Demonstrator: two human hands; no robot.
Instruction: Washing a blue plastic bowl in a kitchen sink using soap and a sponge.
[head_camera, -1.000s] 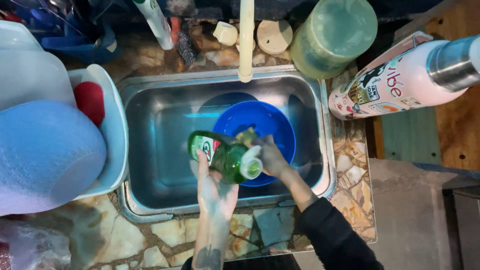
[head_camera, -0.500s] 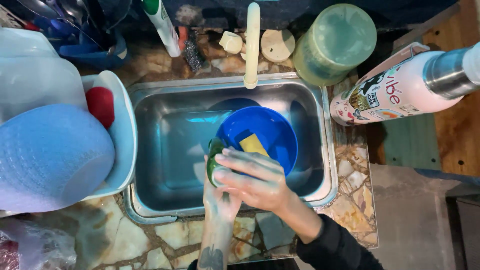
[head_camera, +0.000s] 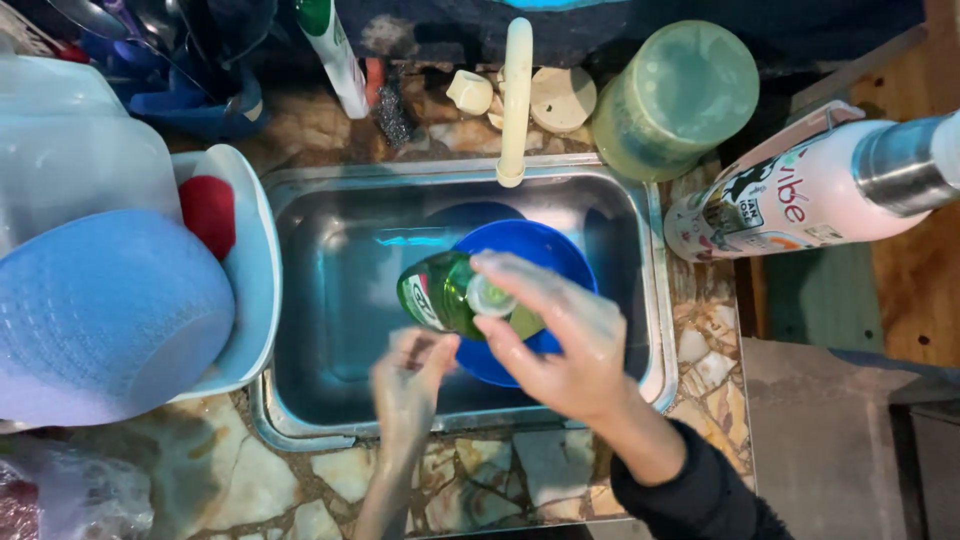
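A green dish-soap bottle (head_camera: 438, 292) with a white cap lies tilted over the steel sink (head_camera: 300, 420). My left hand (head_camera: 408, 388) reaches up from below, blurred, with its fingers against the bottle's underside. My right hand (head_camera: 560, 345), in a dark sleeve, comes in from the lower right, thumb and fingers closed around the cap end. Under both hands a blue bowl (head_camera: 560, 250) sits in the sink basin. A small patch of yellow-green shows in the bowl beside the cap.
A cream faucet (head_camera: 516, 100) hangs over the sink's back edge. Left of the sink, a white tub (head_camera: 255, 290) holds a red item (head_camera: 208, 212) beside an upturned blue colander (head_camera: 100, 310). A green lidded jar (head_camera: 680, 95) and a pink-white bottle (head_camera: 800, 205) stand at the right.
The green bottle, mostly hidden under my right hand half a second ago, is back in plain view over the bowl. My right hand has shifted right, onto the cap end.
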